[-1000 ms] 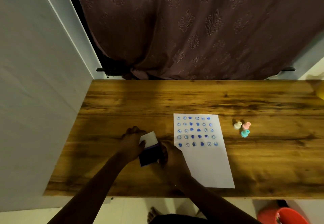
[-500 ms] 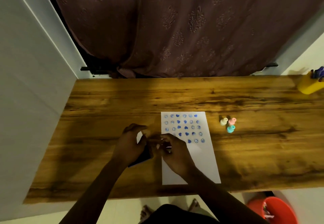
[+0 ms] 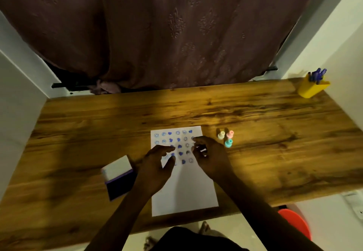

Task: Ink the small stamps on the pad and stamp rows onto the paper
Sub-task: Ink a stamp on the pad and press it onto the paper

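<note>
A white paper [image 3: 184, 188] lies on the wooden table [image 3: 255, 162], with rows of blue smiley and heart prints across its top half. Both hands hover over those prints. My left hand [image 3: 157, 164] has its fingers spread and holds nothing. The fingers of my right hand [image 3: 210, 156] are curled, with a pale patch between them; whether they pinch something I cannot tell. The ink pad [image 3: 119, 178] sits open to the left of my left hand, white lid raised. Cream [image 3: 221, 135], pink [image 3: 230, 133] and teal [image 3: 228, 143] small stamps stand right of the paper.
A yellow cup [image 3: 312, 87] with blue pens stands at the table's far right corner. A dark curtain [image 3: 167, 34] hangs behind the table, and white walls close in on both sides. A red bucket [image 3: 296, 225] sits on the floor below the near right edge.
Both hands have let go of the ink pad and moved right, over the stamped rows. The pad now lies alone with its lid up. The camera view has shifted.
</note>
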`<state>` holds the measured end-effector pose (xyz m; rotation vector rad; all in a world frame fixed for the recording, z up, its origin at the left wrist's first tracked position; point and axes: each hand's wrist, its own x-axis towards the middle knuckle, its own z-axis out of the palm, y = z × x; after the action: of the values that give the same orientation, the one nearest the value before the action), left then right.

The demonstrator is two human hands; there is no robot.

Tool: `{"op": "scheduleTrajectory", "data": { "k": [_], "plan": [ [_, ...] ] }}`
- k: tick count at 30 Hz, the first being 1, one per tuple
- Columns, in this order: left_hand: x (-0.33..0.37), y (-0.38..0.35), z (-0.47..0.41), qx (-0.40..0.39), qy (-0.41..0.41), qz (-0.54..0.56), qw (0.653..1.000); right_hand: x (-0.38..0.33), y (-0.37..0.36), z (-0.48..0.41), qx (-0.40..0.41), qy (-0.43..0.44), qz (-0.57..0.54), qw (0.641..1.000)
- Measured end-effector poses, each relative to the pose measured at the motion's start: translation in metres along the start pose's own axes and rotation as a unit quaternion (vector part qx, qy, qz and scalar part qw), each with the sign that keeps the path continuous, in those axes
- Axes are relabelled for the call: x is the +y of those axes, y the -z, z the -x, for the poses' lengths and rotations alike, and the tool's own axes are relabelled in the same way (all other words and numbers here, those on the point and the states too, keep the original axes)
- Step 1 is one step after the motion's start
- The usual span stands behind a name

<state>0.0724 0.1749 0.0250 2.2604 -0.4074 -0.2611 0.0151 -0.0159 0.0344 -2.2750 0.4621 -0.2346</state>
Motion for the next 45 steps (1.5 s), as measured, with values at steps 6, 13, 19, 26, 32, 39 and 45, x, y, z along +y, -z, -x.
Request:
{"op": "scheduleTrajectory", "data": {
  "k": [6,13,19,26,32,39,45],
  "plan": [
    [0.023,-0.031,-0.006,-0.020,-0.013,0.003,1.000,0.032,0.039,-0.023,0.015,-0.004,0.146,0.989],
    [0.032,-0.056,-0.009,-0.035,-0.027,0.000,0.999,0.065,0.069,-0.050,0.007,0.037,0.308,0.951],
    [0.040,-0.066,-0.008,-0.017,-0.030,-0.016,0.999,0.080,0.073,-0.067,-0.028,0.051,0.356,0.933],
    [0.042,-0.065,-0.005,-0.012,-0.028,-0.015,0.999,0.086,0.073,-0.077,-0.050,0.075,0.369,0.925],
    [0.041,-0.059,-0.007,-0.017,-0.020,0.012,1.000,0.068,0.075,-0.072,0.021,0.067,0.213,0.975],
    [0.049,-0.037,-0.010,-0.002,0.005,0.092,0.996,0.018,0.069,-0.051,-0.065,-0.106,-0.171,0.977],
    [0.045,-0.018,0.000,0.030,0.009,0.085,0.996,-0.008,0.053,-0.030,-0.162,-0.127,-0.221,0.953]
  ]
}}
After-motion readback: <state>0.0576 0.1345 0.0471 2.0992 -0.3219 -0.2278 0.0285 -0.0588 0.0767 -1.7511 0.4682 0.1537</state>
